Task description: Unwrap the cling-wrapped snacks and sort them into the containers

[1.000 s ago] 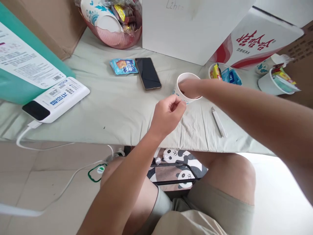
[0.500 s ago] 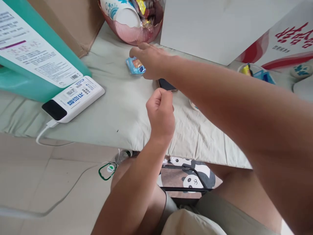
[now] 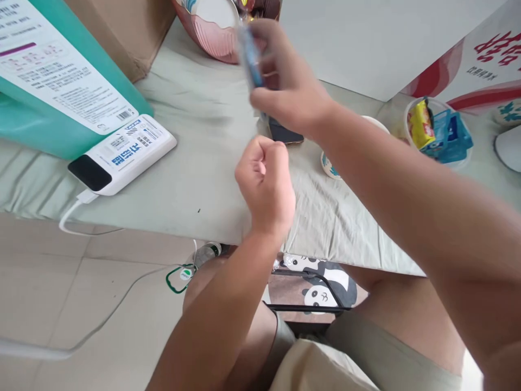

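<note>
Just beyond and to the left of a dark phone (image 3: 285, 132) on a cloth-covered counter (image 3: 195, 182), a person's right hand (image 3: 291, 81) pinches a blue packet (image 3: 249, 58), blurred and seemingly raised off the surface. On the phone's near side, the left hand (image 3: 266, 184) is curled into a loose fist; whether it encloses anything cannot be told.

Right of the phone and slightly nearer, a leaf-printed paper cup (image 3: 330, 167) shows only in part behind the right forearm (image 3: 391, 168). Well to the phone's right, a plastic tub (image 3: 463, 164) carries a yellow packet (image 3: 421, 126) and blue wrappers (image 3: 450, 138). Beyond the phone, to its left, sits a pink bowl (image 3: 214, 41); well left of it, a white power bank (image 3: 122, 155) rests beside a green container (image 3: 112, 81).

The pick-up looks complete, with the blue packet firmly in hand, judging by the closed grip. Its release is not yet made: it appears to rest in neither cup, tub nor bowl. Blur hides whether it is sealed.
</note>
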Demonstrator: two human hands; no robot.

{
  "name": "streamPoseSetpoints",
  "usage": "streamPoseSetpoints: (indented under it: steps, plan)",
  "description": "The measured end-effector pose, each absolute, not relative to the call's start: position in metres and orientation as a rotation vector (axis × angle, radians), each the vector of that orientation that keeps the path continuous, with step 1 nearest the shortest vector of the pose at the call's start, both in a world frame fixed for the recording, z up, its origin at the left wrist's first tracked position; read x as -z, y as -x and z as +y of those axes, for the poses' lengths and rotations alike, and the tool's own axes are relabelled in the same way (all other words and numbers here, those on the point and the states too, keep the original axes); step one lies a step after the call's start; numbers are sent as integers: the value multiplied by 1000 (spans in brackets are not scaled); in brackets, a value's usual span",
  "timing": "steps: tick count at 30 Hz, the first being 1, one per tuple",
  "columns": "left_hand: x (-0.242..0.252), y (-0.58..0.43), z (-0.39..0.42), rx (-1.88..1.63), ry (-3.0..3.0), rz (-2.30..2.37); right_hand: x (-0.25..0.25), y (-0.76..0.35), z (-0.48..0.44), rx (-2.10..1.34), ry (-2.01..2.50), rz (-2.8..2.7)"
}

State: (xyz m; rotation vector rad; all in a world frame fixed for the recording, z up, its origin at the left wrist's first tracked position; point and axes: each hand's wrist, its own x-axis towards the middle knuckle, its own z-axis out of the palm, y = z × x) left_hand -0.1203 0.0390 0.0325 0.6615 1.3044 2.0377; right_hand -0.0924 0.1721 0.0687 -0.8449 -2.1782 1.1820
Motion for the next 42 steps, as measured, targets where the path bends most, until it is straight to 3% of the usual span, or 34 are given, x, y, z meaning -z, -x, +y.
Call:
streamPoseSetpoints:
  steps: [3,9,14,17,22,25,30,35,37,42]
  plan:
    - [-31,121,37,-2079,-739,1211,-64,18,117,-1468,726,-1768]
    - [-26,94,31,-1112,-1123,929,-8,-105,23,-1557,1186,-1513]
    - [-6,54,32,-930,-1264,897,7,-142,10,-1545,1217,-1351]
    - [5,39,38,-853,-1299,961,-2,-163,20,-1282,1337,-1602]
    - [14,28,50,-905,-1165,1041,2,-207,36,-383,1792,-1706]
    - [16,25,53,-933,-1085,1017,12,-221,44,-316,2023,-1755]
    - [19,20,55,-1027,-1075,1061,4,-216,46,-486,2019,-1707]
    - [20,20,54,-1046,-1057,1081,-7,-196,26,-1383,1512,-1394]
    - [20,21,53,-1027,-1067,1073,-5,-188,20,-1583,1350,-1388]
    - [17,21,50,-992,-1191,1089,-2,-174,16,-1644,1314,-1459]
